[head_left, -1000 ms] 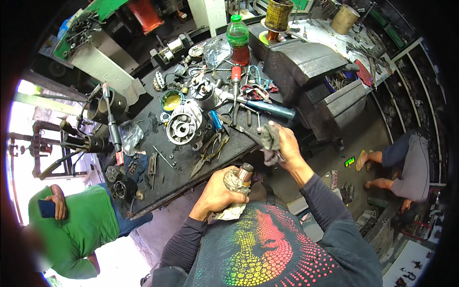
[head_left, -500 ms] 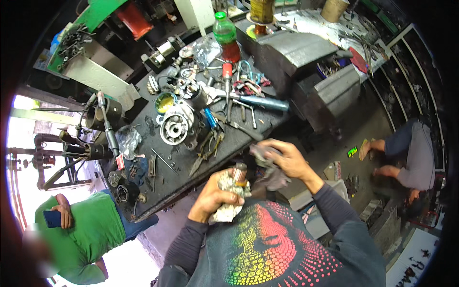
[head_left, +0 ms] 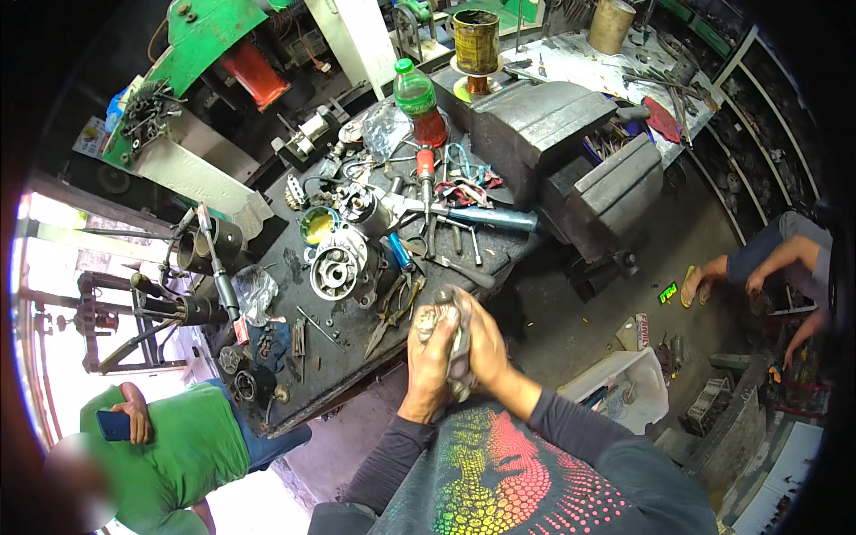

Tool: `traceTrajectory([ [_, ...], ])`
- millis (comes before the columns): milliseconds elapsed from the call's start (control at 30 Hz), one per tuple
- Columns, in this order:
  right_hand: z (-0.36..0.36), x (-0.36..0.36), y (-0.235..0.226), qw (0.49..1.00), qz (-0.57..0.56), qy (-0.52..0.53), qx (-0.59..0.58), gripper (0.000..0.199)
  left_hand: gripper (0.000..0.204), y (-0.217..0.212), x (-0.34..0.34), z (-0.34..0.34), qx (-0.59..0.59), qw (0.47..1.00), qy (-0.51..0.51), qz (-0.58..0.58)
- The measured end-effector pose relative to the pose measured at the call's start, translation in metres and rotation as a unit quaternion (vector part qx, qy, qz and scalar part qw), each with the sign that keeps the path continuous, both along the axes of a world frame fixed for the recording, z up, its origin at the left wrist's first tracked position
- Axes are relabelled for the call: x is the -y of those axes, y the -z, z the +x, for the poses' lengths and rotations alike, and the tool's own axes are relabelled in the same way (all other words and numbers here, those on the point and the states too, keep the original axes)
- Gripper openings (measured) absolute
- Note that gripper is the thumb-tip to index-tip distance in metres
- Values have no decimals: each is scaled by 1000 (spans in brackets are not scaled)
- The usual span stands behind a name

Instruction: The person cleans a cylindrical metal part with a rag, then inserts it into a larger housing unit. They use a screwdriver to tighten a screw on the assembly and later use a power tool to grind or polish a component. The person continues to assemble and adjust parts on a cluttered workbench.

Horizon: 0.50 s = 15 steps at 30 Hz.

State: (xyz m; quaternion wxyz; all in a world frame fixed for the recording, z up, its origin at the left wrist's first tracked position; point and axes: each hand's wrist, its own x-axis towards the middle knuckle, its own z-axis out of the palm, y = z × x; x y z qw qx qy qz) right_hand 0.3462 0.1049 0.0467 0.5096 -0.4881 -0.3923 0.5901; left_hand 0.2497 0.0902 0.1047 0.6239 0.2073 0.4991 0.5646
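Observation:
My left hand and my right hand are pressed together in front of my chest, just off the bench's near edge. My left fingers close round a short splined metal shaft, now mostly hidden by the hands. A grey rag is bunched against it, gripped by my right hand. Beyond them on the dark workbench lie long-nosed pliers and a round metal housing. A blue-handled tool and a red-handled tool lie farther back.
A large bench vise stands at the back right. Near it are a green-capped bottle of red liquid and a rusty can. A person in green holds a phone at left; another person is low at right, beyond a white bin.
My right hand has come left and down with the grey rag, onto the shaft in my left hand. The left hand's pale rag is now mostly covered. The view has shifted slightly.

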Motion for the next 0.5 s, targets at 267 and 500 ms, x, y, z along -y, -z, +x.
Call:
traceTrajectory([
  [267,23,-5,-35,953,146,12,265,47,25,18,-36,17,-69,993,-40,90],
  [500,28,-41,-23,968,-13,-41,246,52,25,21,-52,25,-47,995,-45,71],
])
